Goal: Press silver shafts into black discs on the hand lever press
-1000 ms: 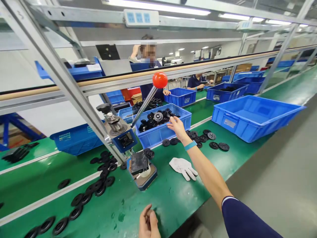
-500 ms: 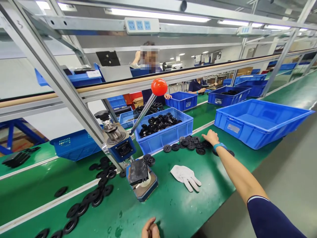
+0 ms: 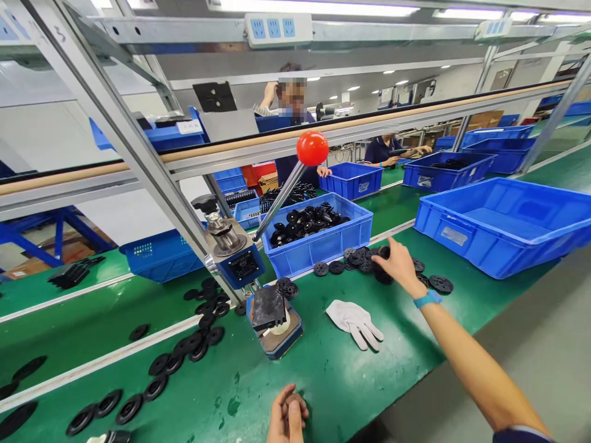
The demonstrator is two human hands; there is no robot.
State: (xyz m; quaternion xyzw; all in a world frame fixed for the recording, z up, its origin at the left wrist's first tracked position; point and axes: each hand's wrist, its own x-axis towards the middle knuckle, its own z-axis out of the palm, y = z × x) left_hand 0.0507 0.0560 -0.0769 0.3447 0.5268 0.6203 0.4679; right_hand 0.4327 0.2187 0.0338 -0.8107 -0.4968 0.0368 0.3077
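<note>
My right hand (image 3: 401, 266) is at the pile of flat black discs (image 3: 353, 258), thumb and fingers closed on a black disc (image 3: 383, 272) that partly hides behind them. Low in the view, my left hand (image 3: 288, 413) is over the bench with fingers curled in; I see nothing in it. A white glove (image 3: 354, 323) lies flat between my hands. Left of it stands a hand press (image 3: 240, 264) with a red ball (image 3: 313, 148) on its lever and a black block (image 3: 269, 306) at its base. Behind the discs, a blue bin (image 3: 323, 243) holds small black parts (image 3: 307, 223).
A large blue bin (image 3: 503, 231) stands at the right. Black rings (image 3: 155, 387) trail along the left of the green bench (image 3: 194, 394). A metal frame post (image 3: 124, 147) rises beside the press. Across the rail are two co-workers, one with a hand (image 3: 325, 171) by a bin.
My right hand went from over the bin of black parts to the disc pile on its right and took hold of a disc. My left hand stays low, fingers curled.
</note>
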